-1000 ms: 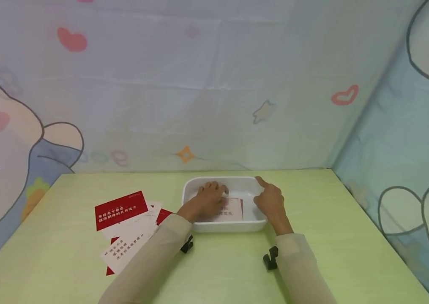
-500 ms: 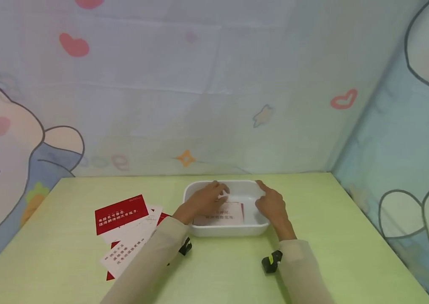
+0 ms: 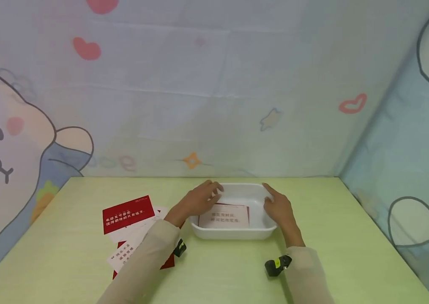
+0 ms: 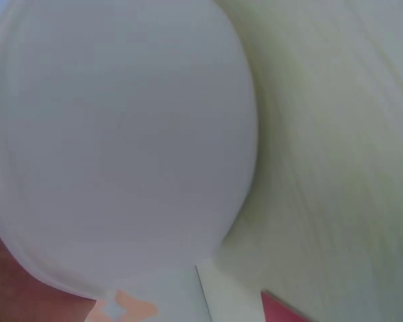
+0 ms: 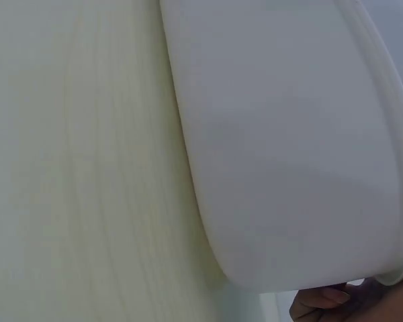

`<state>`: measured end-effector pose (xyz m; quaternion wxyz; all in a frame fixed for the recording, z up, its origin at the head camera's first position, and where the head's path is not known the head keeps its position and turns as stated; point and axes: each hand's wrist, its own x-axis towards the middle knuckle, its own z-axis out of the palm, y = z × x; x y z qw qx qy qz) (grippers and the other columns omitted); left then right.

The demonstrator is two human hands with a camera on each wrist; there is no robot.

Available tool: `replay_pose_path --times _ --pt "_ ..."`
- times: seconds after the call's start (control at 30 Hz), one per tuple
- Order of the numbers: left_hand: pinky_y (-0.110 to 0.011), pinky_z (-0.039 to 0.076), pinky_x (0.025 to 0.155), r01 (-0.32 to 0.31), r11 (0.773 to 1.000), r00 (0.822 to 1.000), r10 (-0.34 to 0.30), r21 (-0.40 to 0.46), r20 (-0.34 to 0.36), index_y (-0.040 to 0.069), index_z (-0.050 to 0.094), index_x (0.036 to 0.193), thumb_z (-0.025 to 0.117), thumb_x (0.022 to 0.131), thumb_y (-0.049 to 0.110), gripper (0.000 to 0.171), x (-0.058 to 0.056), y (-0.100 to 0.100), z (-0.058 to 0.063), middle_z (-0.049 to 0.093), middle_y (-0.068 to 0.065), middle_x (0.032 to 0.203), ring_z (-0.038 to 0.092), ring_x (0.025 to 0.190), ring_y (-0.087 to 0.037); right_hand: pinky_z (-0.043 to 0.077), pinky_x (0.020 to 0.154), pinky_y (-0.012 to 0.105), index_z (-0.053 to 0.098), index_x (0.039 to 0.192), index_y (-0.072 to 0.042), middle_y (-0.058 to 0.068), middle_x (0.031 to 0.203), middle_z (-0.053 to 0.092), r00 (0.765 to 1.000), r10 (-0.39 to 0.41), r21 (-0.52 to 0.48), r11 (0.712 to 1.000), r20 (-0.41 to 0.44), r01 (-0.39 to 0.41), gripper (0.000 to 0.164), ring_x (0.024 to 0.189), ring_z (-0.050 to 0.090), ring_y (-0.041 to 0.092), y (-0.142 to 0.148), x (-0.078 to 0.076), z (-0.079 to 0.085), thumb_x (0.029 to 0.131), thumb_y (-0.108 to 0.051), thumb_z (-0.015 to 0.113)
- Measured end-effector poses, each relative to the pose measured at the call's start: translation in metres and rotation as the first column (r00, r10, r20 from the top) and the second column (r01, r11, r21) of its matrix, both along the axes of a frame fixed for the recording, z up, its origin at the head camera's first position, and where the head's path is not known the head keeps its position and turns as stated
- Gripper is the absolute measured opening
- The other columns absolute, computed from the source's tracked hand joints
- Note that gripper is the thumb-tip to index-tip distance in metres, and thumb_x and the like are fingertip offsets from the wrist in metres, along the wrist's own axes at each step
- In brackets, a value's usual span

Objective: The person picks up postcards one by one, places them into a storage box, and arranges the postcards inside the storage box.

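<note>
A white rectangular tray stands on the table, with a small pile of cards lying inside at its left; the top card is pale with red print. My left hand hovers over the tray's back left corner, fingers loosely bent and nothing between them. The tray's wall mostly hides this hand in the left wrist view. With my right hand I grip the tray's right rim near the back corner. In the right wrist view, curled fingers show beyond the tray's end.
Left of the tray, several red and white printed cards lie spread and overlapping, partly under my left forearm. A red card corner shows beside that sleeve. Behind the pale green table hangs a cartoon-print cloth.
My left hand has let go of the cards in the tray and moved left toward the rim, uncovering the top card's print. My right hand still holds the right rim. The head view shifted slightly.
</note>
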<state>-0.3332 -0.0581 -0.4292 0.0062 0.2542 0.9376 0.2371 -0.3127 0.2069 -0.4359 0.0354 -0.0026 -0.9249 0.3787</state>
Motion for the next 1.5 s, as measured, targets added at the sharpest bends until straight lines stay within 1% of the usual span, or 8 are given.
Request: replay_pose_path --times 0.17,0.43,0.6,0.83,1.03,1.27,1.37,1.5 --pt "-0.041 0.051 0.091 0.021 0.998 1.000 -0.020 0.056 -0.024 0.015 0.057 0.131 0.049 0.105 0.024 0.029 0.003 -0.003 0.000 0.058 -0.006 0.122 0.060 0.113 -0.022 0.045 0.101 0.060 0.040 0.152 -0.011 0.032 0.147 0.043 1.000 -0.020 -0.002 1.000 -0.024 0.020 0.051 0.131 0.049 0.048 -0.001 0.001 0.000 0.101 -0.016 0.039" --pt "-0.041 0.049 0.095 0.038 0.993 0.998 -0.031 0.114 -0.061 0.012 0.057 0.129 0.049 0.105 0.020 0.027 0.004 -0.012 0.004 0.058 -0.011 0.123 0.059 0.112 -0.025 0.044 0.101 0.062 0.040 0.151 -0.008 0.039 0.142 0.045 0.999 -0.034 0.005 0.999 -0.029 0.035 0.050 0.131 0.047 0.054 -0.004 0.004 0.002 0.103 -0.020 0.040" --pt "-0.046 0.046 0.099 -0.004 0.990 0.996 0.017 0.143 -0.085 0.012 0.058 0.128 0.050 0.104 0.019 0.026 0.005 -0.019 0.008 0.058 -0.011 0.125 0.058 0.114 -0.027 0.046 0.098 0.062 0.040 0.151 -0.008 0.041 0.141 0.044 0.999 -0.039 0.001 0.999 -0.032 0.039 0.050 0.127 0.049 0.054 -0.004 0.004 0.003 0.103 -0.021 0.040" --pt "-0.050 0.038 0.097 -0.077 0.987 0.985 0.097 0.140 -0.145 0.015 0.060 0.125 0.053 0.103 0.021 0.024 0.004 -0.028 0.010 0.060 -0.012 0.119 0.051 0.112 -0.030 0.044 0.101 0.064 0.034 0.154 -0.009 0.044 0.145 0.037 0.998 -0.051 -0.044 0.998 0.026 0.052 0.053 0.133 0.040 0.057 0.000 0.008 0.004 0.104 -0.025 0.037" --pt "-0.052 0.039 0.096 -0.085 0.981 0.985 0.109 0.174 -0.134 0.011 0.059 0.127 0.053 0.102 0.019 0.026 0.007 -0.032 0.009 0.058 -0.017 0.121 0.049 0.115 -0.033 0.048 0.097 0.062 0.034 0.154 -0.007 0.043 0.144 0.039 0.998 -0.063 -0.042 0.997 0.029 0.064 0.053 0.129 0.046 0.057 0.002 0.011 0.005 0.104 -0.025 0.036" --pt "-0.051 0.043 0.100 -0.079 0.963 0.990 0.106 0.257 -0.093 0.007 0.054 0.133 0.049 0.104 0.019 0.031 0.009 -0.039 0.003 0.055 -0.020 0.123 0.050 0.117 -0.035 0.043 0.100 0.066 0.034 0.154 -0.009 0.046 0.141 0.037 0.996 -0.077 -0.021 0.997 0.038 0.078 0.053 0.128 0.043 0.059 0.004 0.015 0.009 0.104 -0.027 0.035" --pt "-0.051 0.045 0.099 -0.081 0.958 0.989 0.111 0.274 -0.098 0.005 0.053 0.133 0.048 0.105 0.017 0.031 0.010 -0.046 -0.001 0.054 -0.021 0.124 0.051 0.116 -0.035 0.044 0.095 0.064 0.034 0.154 -0.009 0.046 0.136 0.041 0.997 -0.064 -0.023 0.998 0.034 0.065 0.053 0.121 0.048 0.056 0.003 0.016 0.010 0.104 -0.028 0.035" --pt "-0.051 0.047 0.096 -0.094 0.958 0.987 0.125 0.269 -0.102 0.004 0.053 0.132 0.046 0.104 0.013 0.030 0.012 -0.056 -0.007 0.053 -0.022 0.125 0.051 0.116 -0.035 0.045 0.084 0.058 0.031 0.155 -0.008 0.042 0.125 0.045 0.998 -0.056 -0.022 0.998 0.039 0.057 0.054 0.102 0.051 0.044 0.002 0.019 0.009 0.105 -0.028 0.034"
